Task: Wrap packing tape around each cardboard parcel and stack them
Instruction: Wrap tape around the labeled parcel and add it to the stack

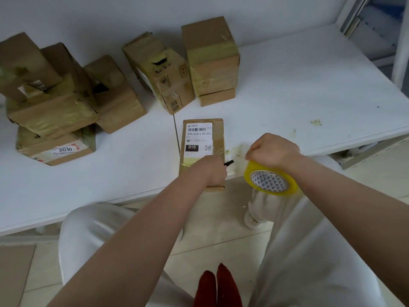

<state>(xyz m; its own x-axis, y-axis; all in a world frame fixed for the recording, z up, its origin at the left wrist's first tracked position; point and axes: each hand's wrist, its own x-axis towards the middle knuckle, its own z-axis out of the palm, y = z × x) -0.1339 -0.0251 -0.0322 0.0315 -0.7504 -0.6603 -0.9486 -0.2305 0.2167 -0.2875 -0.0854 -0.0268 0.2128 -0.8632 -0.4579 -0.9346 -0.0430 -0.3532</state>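
A flat rectangular brown cardboard parcel [202, 149] with a white barcode shipping label lies at the near edge of the white table [298, 89], its near end jutting slightly over the rim. The left hand [210, 171] rests curled on the parcel's near end, gripping a small black-handled tool [229, 162] whose tip pokes out to the right; what kind of tool it is cannot be made out. The right hand [273, 150] is just to the right of the parcel, fingers closed around the top of a roll of yellowish clear packing tape [270, 181] with a white patterned core, held off the table's front edge. The two hands are apart, a small gap between them.

Farther back stand other taped cardboard boxes: a loose heap at the left [53, 100], a tilted box in the middle [159, 72], and a two-box stack [211, 60] beside it. All boxes look closed, so their contents are hidden.
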